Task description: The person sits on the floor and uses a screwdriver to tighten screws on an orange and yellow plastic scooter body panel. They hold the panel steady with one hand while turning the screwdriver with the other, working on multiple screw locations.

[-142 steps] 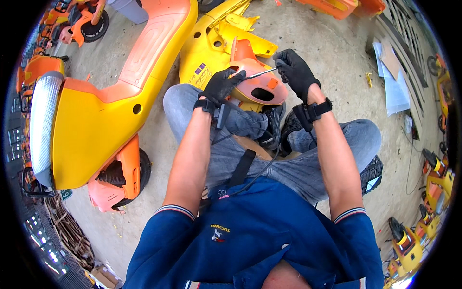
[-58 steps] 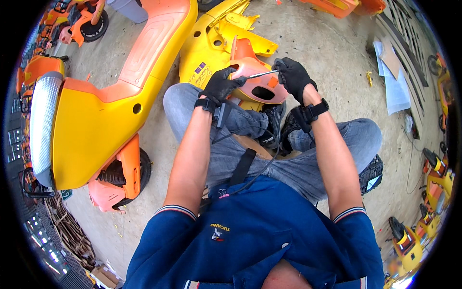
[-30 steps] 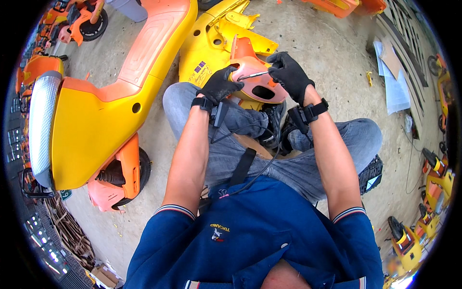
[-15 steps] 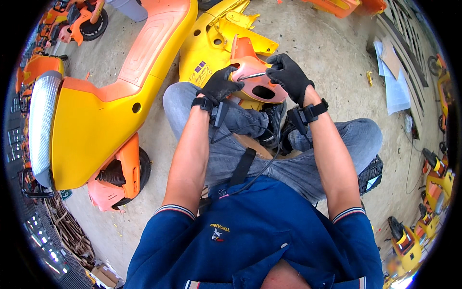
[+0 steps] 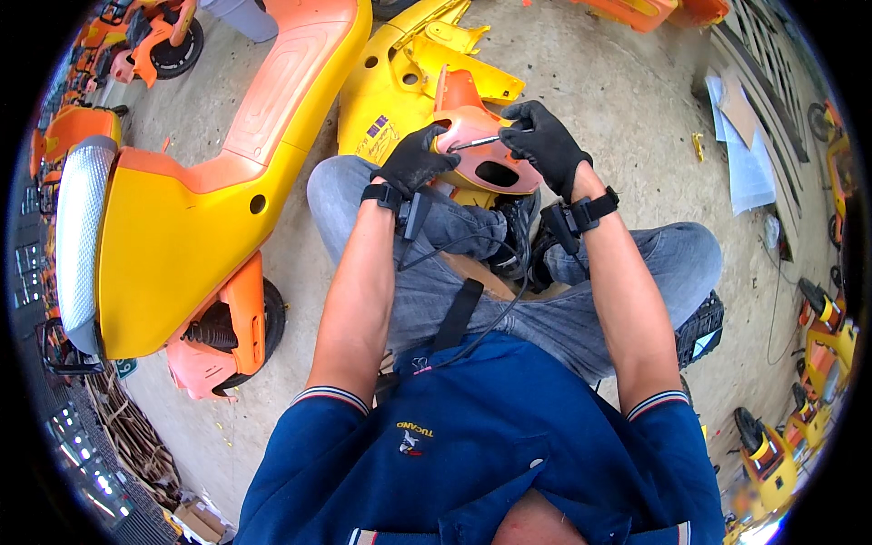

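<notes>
A faded orange-pink plastic scooter panel (image 5: 495, 145) with a dark oval opening rests in front of my crossed legs, over yellow bodywork. At its left edge my black-gloved left hand (image 5: 418, 161) is closed, gripping the rim. My black-gloved right hand (image 5: 543, 145) is closed around a slim screwdriver (image 5: 475, 143), whose handle is hidden by the fingers. The metal shaft points left, its tip at the panel's edge beside my left fingers. What the tip meets is too small to tell.
A yellow-and-orange scooter body (image 5: 173, 245) stands close on my left. Yellow body panels (image 5: 386, 104) lie ahead on the concrete floor. Sheets of white and brown material (image 5: 747, 154) and metal bars (image 5: 767, 77) are at the far right. A grey bucket (image 5: 241, 16) stands at the back.
My right hand has shifted very slightly left with the screwdriver. My left hand and the panel stay in place.
</notes>
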`<state>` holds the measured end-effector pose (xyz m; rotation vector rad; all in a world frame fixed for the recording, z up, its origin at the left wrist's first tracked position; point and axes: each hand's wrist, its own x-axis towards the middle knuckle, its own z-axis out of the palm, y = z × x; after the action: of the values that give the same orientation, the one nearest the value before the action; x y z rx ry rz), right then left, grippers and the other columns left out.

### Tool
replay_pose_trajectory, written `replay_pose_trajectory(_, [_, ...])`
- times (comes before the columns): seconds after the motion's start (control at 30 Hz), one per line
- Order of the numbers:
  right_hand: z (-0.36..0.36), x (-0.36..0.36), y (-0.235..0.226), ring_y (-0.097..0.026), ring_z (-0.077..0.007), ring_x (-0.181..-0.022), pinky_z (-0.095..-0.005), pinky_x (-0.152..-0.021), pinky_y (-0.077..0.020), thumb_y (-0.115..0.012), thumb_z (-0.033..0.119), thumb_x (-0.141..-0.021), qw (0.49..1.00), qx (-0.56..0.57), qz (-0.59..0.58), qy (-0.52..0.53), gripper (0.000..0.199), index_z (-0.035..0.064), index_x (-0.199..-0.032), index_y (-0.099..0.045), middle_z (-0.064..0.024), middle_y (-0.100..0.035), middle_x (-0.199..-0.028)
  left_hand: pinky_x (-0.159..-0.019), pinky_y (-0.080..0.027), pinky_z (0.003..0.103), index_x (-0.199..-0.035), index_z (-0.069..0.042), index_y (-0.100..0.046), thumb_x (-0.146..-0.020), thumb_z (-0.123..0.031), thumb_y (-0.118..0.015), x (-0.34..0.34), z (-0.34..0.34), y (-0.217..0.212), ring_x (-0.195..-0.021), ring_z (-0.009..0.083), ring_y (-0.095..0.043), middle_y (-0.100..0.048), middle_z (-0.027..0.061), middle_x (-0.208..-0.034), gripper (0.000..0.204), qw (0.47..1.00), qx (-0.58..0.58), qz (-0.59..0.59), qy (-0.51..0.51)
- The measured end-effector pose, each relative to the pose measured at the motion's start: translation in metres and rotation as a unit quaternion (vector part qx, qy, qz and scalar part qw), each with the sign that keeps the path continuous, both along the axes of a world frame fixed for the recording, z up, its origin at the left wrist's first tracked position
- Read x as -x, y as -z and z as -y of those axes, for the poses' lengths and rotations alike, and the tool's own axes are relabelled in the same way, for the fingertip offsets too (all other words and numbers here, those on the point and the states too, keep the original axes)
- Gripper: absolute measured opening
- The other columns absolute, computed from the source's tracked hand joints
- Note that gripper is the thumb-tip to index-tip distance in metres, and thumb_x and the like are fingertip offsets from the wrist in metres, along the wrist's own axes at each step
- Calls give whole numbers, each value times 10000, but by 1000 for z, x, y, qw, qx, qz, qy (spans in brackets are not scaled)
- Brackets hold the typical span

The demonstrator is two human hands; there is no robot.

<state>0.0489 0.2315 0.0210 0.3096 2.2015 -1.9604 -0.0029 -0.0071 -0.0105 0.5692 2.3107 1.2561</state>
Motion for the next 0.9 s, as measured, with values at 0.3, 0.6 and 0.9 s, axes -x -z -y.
replay_pose_trajectory(0.3, [-4,2,-6,-524,-93,-605,-234,-535,-452,-615,176,-901,999,1,45,-6,213,46,-1069,-593,-30,-584,-812,-927,-461,340,-1182,-46,-610,-763,-213,-754,2,0,2,-1047,252,-611,-656,126,-1140,473,999,-2,32,3])
replay_pose_trajectory(0.6, [4,1,-18,-528,-79,-627,-228,-578,-469,-613,133,-874,992,-48,113,3,227,52,-1085,-587,-11,-586,-814,-881,-490,337,-1165,-56,-619,-751,-175,-750,1,2,7,-988,252,-636,-675,122,-1081,451,1000,-17,14,-3])
replay_pose_trajectory(0.9, [-5,0,6,-580,-130,-670,-274,-592,-492,-604,157,-910,998,53,-4,16,225,14,-1082,-593,-82,-624,-835,-887,-489,345,-1169,-48,-614,-752,-191,-751,3,1,5,-998,263,-635,-672,131,-1090,462,1000,-4,-20,16])
